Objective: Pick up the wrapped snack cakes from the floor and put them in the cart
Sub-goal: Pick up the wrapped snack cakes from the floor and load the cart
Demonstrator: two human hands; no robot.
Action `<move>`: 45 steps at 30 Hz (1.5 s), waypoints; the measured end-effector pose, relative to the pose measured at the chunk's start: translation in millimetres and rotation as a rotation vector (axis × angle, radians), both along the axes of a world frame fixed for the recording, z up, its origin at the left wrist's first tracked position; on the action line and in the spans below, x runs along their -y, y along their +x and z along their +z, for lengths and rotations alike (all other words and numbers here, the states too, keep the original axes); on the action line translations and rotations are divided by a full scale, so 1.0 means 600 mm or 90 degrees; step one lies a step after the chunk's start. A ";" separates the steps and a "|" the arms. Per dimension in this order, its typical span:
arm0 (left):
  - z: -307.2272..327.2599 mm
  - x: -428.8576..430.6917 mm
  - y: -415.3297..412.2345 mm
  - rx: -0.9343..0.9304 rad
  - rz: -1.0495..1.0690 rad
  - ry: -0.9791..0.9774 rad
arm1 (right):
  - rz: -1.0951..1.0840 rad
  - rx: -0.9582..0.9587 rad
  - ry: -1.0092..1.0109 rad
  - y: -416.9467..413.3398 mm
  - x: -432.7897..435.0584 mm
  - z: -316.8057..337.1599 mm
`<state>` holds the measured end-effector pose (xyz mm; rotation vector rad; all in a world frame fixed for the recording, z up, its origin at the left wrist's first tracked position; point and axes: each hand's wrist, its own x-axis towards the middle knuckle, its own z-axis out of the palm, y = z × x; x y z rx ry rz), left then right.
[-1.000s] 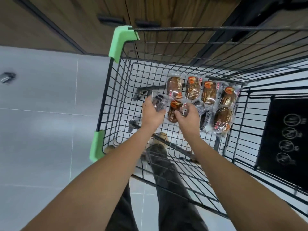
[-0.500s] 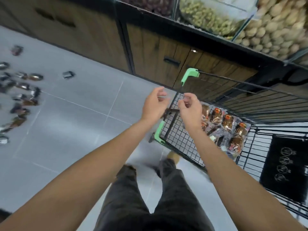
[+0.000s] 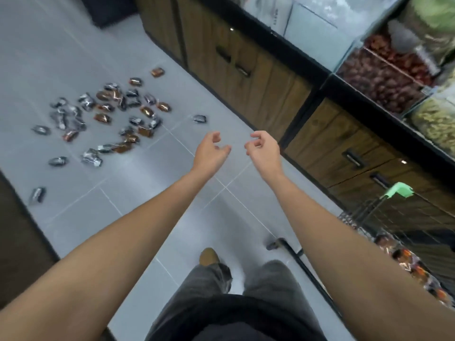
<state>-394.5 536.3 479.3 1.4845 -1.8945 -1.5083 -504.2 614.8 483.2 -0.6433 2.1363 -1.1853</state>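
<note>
From the head view, we see the wrapped snack cakes [image 3: 108, 114] scattered on the grey tiled floor [image 3: 152, 183] at upper left: small glossy packets, some showing brown cake with orange print, others dark with silvery glare (blur hides the lettering). One packet [image 3: 199, 118] lies apart, nearer the wooden cabinets [image 3: 248, 77]. We hold both arms out over the floor, well short of the pile. Our left hand [image 3: 211, 151] is empty, fingers loosely curled and apart; our right hand [image 3: 264, 148] is likewise empty and slack. At lower right the cart [image 3: 396, 190], green-cornered, already holds several cakes [image 3: 413, 267], partly hidden behind our right forearm.
</note>
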 end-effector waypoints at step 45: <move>-0.228 0.913 0.390 0.195 0.293 0.147 | 0.439 0.036 0.212 0.283 1.062 -0.249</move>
